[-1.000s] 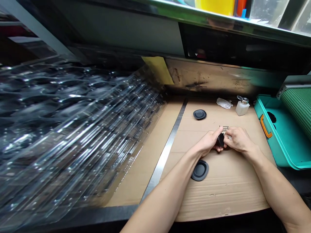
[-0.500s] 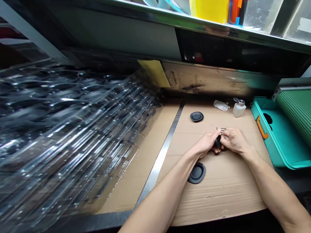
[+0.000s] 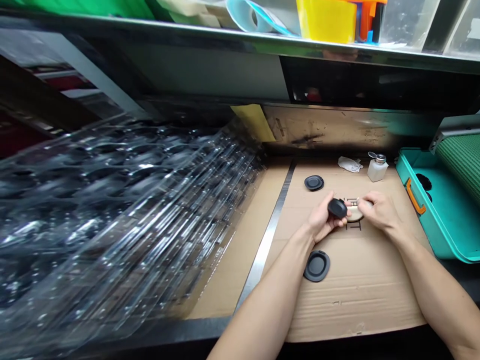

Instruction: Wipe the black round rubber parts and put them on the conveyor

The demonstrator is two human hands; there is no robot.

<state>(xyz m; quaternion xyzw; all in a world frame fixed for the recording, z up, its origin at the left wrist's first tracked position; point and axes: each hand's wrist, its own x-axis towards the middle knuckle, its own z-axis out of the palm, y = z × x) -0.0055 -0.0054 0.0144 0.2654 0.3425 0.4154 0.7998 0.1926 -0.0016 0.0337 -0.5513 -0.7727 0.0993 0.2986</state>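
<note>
In my left hand [image 3: 321, 220] is a small black rounded lid [image 3: 337, 208], tilted with its dished face up and gripped at the edge. My right hand [image 3: 380, 212] is closed just to the right of it, pinching a pale, cloth-like piece [image 3: 354, 214] whose curved edge hangs between the hands. What exactly this pale piece is, I cannot make out. Two similar black lids lie flat on the cardboard: one lid [image 3: 317, 266] below my left wrist, another lid [image 3: 314, 183] farther back.
Stacked clear plastic trays [image 3: 150, 220] fill the left side. A white pump bottle [image 3: 377, 169] and a crumpled white wipe [image 3: 350, 164] stand at the back of the cardboard [image 3: 367, 290]. On the right are a teal bin [image 3: 450, 220] with black pieces and a green conveyor belt [image 3: 463, 160].
My hands have moved apart. The lid, earlier edge-on between them, is now turned face up in my left hand, and the right hand has drawn away. The whole view has shifted slightly.
</note>
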